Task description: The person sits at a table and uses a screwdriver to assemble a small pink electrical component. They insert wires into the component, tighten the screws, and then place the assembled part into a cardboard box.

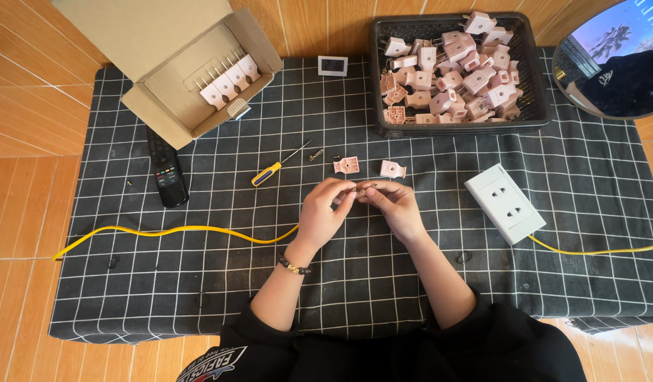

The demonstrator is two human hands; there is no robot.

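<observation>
Counts: one screwdriver (275,168), one remote (166,170), one socket block (504,204), four plugs in box (229,76), two loose plug halves (347,165).

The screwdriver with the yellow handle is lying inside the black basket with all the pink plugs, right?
Not quite. The head view shows the screwdriver with the yellow handle lying on the checked cloth, to the left of the black basket, near the left hand. The pink plugs are indeed in the basket.
</observation>
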